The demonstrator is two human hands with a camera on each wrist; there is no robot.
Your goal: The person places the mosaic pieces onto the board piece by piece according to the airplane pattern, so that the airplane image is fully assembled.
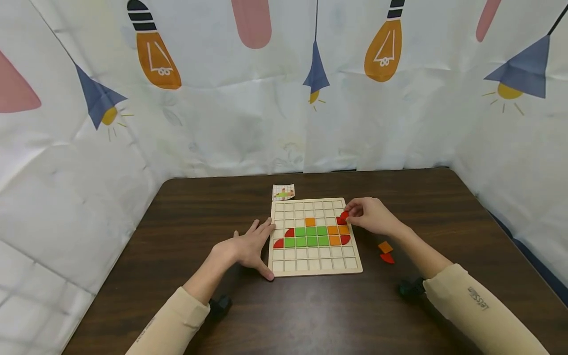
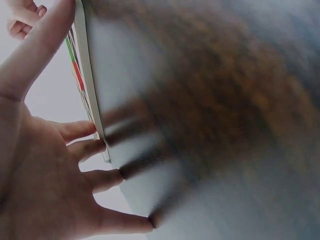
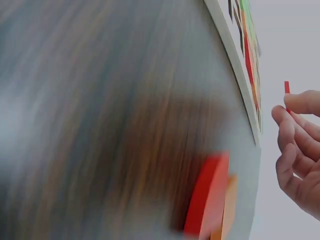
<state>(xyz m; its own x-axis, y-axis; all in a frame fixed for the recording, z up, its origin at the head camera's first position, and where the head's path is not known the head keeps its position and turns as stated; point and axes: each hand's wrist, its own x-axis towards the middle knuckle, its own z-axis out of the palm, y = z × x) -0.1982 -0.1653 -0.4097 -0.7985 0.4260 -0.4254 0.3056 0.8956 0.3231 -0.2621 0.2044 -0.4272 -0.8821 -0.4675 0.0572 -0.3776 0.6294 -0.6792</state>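
Note:
A pale wooden grid board (image 1: 315, 266) lies on the table, holding green squares (image 1: 306, 236), orange squares (image 1: 333, 240) and red rounded pieces (image 1: 278, 243). Fingers spread, my left hand (image 1: 248, 245) rests along the board's left edge, its thumb at the near left corner. Above the board's right edge, my right hand (image 1: 372, 215) pinches a small red piece (image 3: 287, 87) between thumb and finger. In the head view that red piece overlaps another red piece (image 1: 340, 221) on the grid, so its exact shape is hard to tell.
Right of the board, a loose orange square (image 1: 385, 247) and a red rounded piece (image 1: 387, 258) lie on the dark wooden table (image 1: 204, 197). A small picture card (image 1: 283, 192) touches or nearly touches the board's far left corner. A patterned white curtain (image 1: 248, 123) stands behind the table.

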